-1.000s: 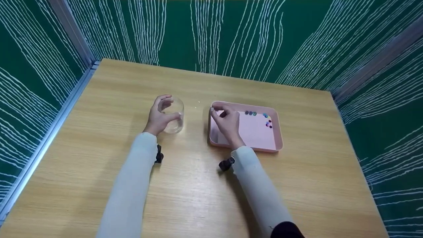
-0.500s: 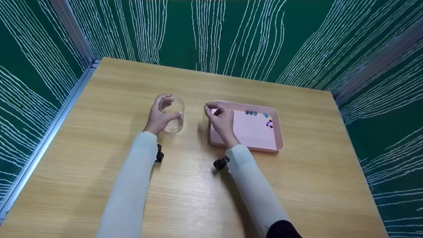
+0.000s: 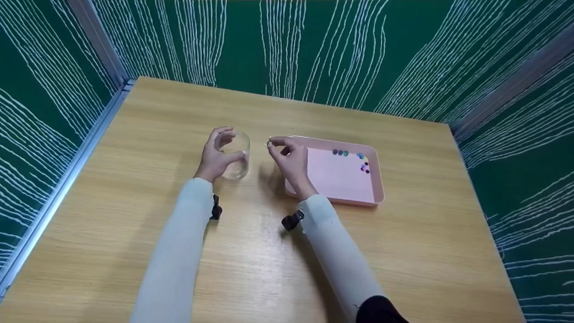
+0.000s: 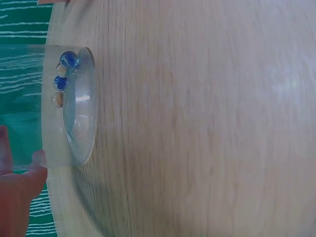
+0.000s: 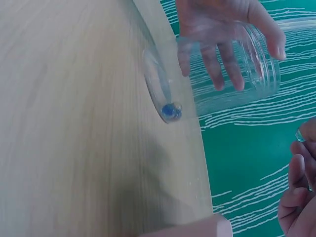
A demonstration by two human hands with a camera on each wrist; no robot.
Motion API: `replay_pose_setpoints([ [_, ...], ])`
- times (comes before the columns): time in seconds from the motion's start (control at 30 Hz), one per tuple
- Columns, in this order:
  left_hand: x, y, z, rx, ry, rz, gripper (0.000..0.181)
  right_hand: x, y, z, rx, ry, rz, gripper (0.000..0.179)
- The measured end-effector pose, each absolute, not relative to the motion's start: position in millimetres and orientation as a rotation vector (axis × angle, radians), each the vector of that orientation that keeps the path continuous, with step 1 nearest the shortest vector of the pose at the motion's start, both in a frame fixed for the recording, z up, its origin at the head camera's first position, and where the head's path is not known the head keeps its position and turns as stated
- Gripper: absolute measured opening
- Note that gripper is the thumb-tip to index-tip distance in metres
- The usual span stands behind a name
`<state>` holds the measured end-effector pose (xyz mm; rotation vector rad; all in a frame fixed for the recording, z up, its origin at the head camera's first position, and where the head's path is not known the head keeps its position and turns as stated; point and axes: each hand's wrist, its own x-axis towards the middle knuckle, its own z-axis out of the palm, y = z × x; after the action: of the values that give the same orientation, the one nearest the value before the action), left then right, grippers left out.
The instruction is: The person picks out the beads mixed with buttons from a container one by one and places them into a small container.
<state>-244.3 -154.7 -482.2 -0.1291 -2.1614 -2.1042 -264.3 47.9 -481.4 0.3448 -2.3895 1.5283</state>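
My left hand [image 3: 211, 158] grips a clear glass jar [image 3: 238, 169] that stands upright on the table, thumb on the near side and fingers round the far side. Several blue and pale marbles [image 4: 68, 59] lie at the jar's bottom in the left wrist view. Between thumb and fingertips, my right hand [image 3: 293, 163] pinches a small clear greenish marble [image 5: 299, 135]. That hand is in the air between the jar and a pink tray [image 3: 378, 181], its wrist over the tray's left side. In the tray, a row of dark marbles [image 3: 340, 153] lies along the back.
Small coloured round pieces [image 3: 364, 168] lie at the tray's right end; they are too small to tell their kind. A wooden table [image 3: 251, 251] carries everything. Green walls with white wavy lines [image 3: 242, 49] stand behind it and at both sides.
The right hand has moved left with the marble, out from over the tray toward the jar. The left hand and jar have stayed in place.
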Motion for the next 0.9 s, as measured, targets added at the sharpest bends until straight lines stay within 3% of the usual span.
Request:
replay_pose_setpoints([
  [0.9,-245.4,-154.4,-483.3,-0.068,-2.189,-2.137,0.068,-262.9,13.9,-489.6,0.343,-2.359,1.645,0.013],
])
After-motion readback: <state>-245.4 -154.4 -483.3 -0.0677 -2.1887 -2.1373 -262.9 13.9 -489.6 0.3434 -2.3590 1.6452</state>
